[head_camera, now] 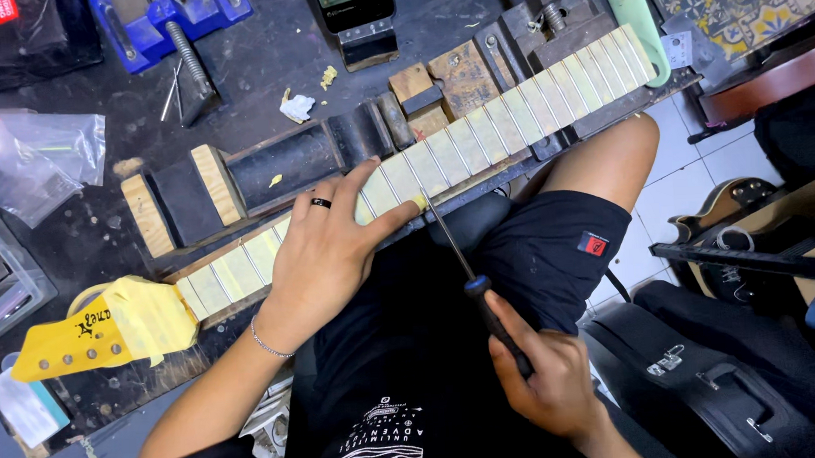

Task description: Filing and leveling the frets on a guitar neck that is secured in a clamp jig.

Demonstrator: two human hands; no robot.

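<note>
Left hand (327,256) spread flat, pressing the guitar neck (441,153) onto the worktop (259,60). Right hand (550,379) fisted around a slim file (455,254), tip at the near fretboard edge. Neck looks stiff, long — steady it mid-length. Vise (169,23) far left.

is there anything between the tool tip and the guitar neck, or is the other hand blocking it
Nothing visible stands between them. The thin tool in the right hand runs up to the near edge of the guitar neck, its tip beside the left hand thumb, which rests on the fretboard just left of it.
</note>
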